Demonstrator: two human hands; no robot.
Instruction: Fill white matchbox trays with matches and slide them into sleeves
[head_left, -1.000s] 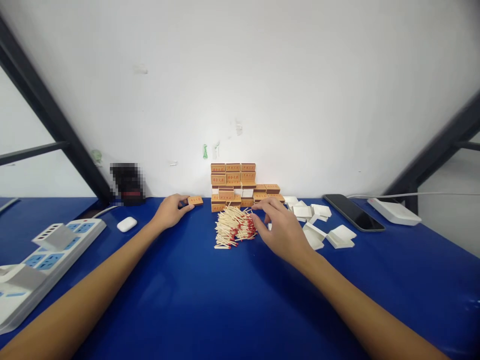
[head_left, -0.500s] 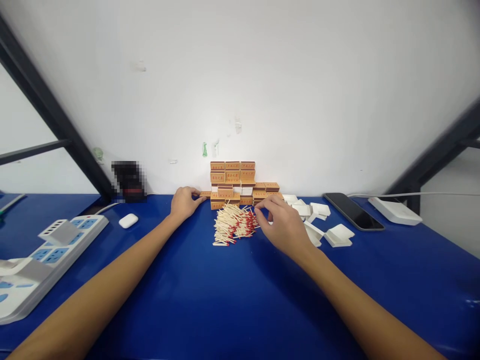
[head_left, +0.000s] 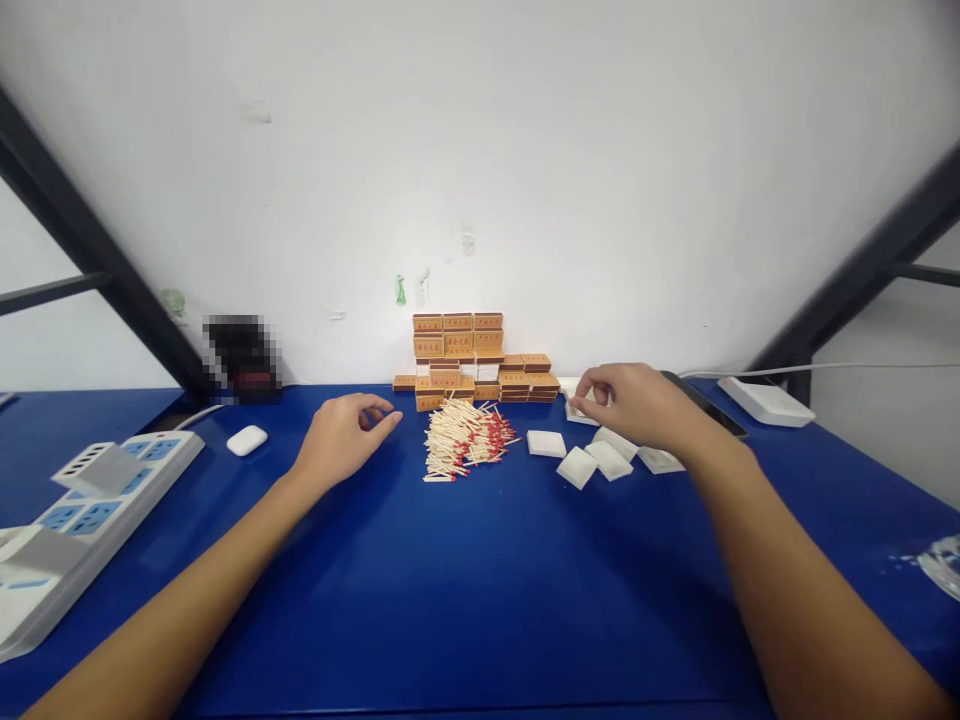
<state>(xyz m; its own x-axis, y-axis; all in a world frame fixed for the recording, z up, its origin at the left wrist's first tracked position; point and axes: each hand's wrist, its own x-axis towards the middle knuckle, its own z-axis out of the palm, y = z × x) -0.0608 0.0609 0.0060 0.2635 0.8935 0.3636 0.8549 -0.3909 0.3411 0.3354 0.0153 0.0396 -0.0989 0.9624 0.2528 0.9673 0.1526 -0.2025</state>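
A heap of red-tipped matches (head_left: 465, 448) lies on the blue table (head_left: 465, 580). Behind it, orange matchboxes (head_left: 469, 360) are stacked against the white wall. My left hand (head_left: 341, 440) hovers left of the matches, fingers loosely curled, holding nothing I can see. My right hand (head_left: 637, 405) is over the white inner trays (head_left: 592, 458) to the right of the matches. Its thumb and fingers pinch the edge of one white tray (head_left: 581, 408).
A white power strip (head_left: 82, 510) lies at the left edge, with a white earbud case (head_left: 247, 439) beside it. A black phone (head_left: 709, 405) and a white device (head_left: 765, 398) sit at the far right. Dark metal struts rise on both sides.
My left hand has let go of the orange matchbox at the stack and drawn back. My right hand has moved from the matches rightwards to the white trays.
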